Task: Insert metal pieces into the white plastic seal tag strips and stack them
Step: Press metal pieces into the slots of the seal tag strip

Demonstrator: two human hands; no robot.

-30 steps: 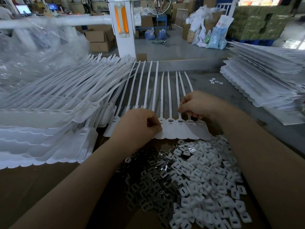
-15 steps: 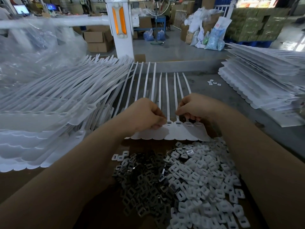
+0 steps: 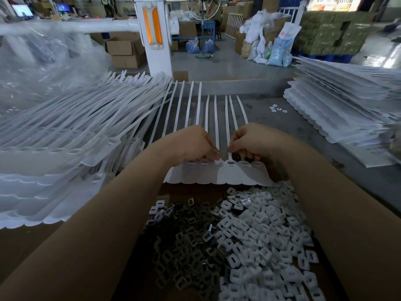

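- Warehouse floor fills the background: cardboard boxes [image 3: 125,51] on the left, a white pillar [image 3: 155,35] with orange panels at centre, a standing fan [image 3: 203,22] behind it, filled sacks [image 3: 267,44] to the right.
- Crumpled clear plastic sheeting [image 3: 43,68] lies at the far left, behind the grey worktable [image 3: 303,131].
- On the table's left side sits a large fanned stack of white seal tag strips [image 3: 76,131], tails pointing away.
- At centre lies one joined sheet of seal tag strips [image 3: 217,177], its scalloped edge nearest the person and its thin tails running toward the far rim.
- Left hand [image 3: 195,144] rests on the heads of this sheet with fingers curled, fingertips pinched at a slot; whether it holds a small piece I cannot tell.
- Right hand [image 3: 253,142], just beside it, has its fingers curled and pinched at the neighbouring head of the same sheet.
- Nearer the person, between the forearms, a heap of dark metal pieces [image 3: 186,240] touches a heap of white plastic pieces [image 3: 267,235] to its right.
- A few loose white pieces [image 3: 277,109] lie far right of centre.
- Another layered stack of white strips [image 3: 347,101] occupies the right edge.
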